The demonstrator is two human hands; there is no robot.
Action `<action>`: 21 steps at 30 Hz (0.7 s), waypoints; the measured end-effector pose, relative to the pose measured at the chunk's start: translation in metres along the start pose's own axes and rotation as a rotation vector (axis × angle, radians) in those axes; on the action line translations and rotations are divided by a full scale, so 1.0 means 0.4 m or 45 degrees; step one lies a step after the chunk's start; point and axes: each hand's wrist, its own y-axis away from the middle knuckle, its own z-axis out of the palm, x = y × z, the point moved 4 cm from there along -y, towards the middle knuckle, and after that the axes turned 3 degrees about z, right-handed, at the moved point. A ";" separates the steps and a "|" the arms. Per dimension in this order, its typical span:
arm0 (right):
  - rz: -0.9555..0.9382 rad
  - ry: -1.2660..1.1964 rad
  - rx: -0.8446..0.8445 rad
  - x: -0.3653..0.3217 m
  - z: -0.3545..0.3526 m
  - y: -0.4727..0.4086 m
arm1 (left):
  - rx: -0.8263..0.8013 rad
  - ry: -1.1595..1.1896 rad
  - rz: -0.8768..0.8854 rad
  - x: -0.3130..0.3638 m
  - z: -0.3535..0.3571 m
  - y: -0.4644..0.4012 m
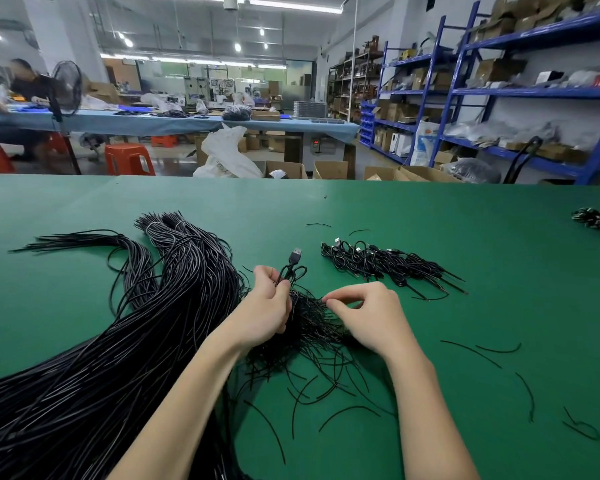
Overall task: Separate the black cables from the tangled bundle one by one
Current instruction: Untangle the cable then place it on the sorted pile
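Note:
A tangled bundle of thin black cables (312, 327) lies on the green table (430, 216) between my hands. My left hand (269, 303) grips one looped black cable with a USB plug (294, 256) that sticks up above my fist. My right hand (364, 313) pinches a thin strand at the bundle's right edge with thumb and forefinger. A neat row of separated cables (385, 263) lies beyond my right hand.
A large mass of long black cables (111, 348) sprawls over the left of the table, tied at the far end. Loose short strands (482, 351) are scattered at right. Another small cable heap (598, 220) sits at the far right edge. Blue shelves and workbenches stand behind.

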 end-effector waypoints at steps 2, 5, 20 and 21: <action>0.006 0.029 -0.004 0.006 -0.007 0.000 | -0.032 -0.011 -0.009 0.000 0.003 0.002; 0.039 0.112 -0.020 0.015 -0.011 0.004 | -0.032 -0.079 -0.008 0.000 0.001 0.005; 0.140 -0.813 0.028 -0.069 0.063 0.041 | -0.040 -0.289 0.113 0.027 0.034 0.007; 0.197 -0.847 -0.012 -0.066 0.070 0.041 | -0.037 -0.264 0.111 0.028 0.033 0.007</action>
